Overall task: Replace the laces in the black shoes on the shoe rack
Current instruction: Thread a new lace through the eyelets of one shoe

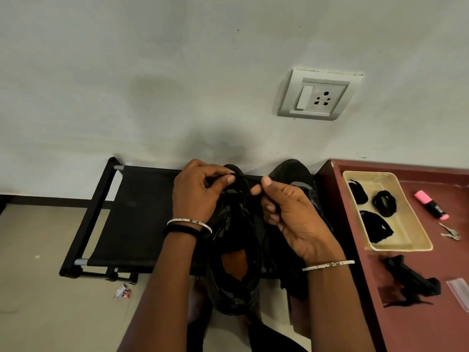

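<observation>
A black shoe with an orange insole lies toe-away on the black shoe rack, in front of me. My left hand and my right hand both pinch a black lace stretched between them over the shoe's front eyelets. A second black shoe stands behind my right hand, mostly hidden. A beige tray on the maroon table holds three bundles of black laces.
The maroon table at right also carries a pink highlighter, keys, a black strap-like item and a clear packet. A wall socket is above. A crumpled wrapper lies on the floor.
</observation>
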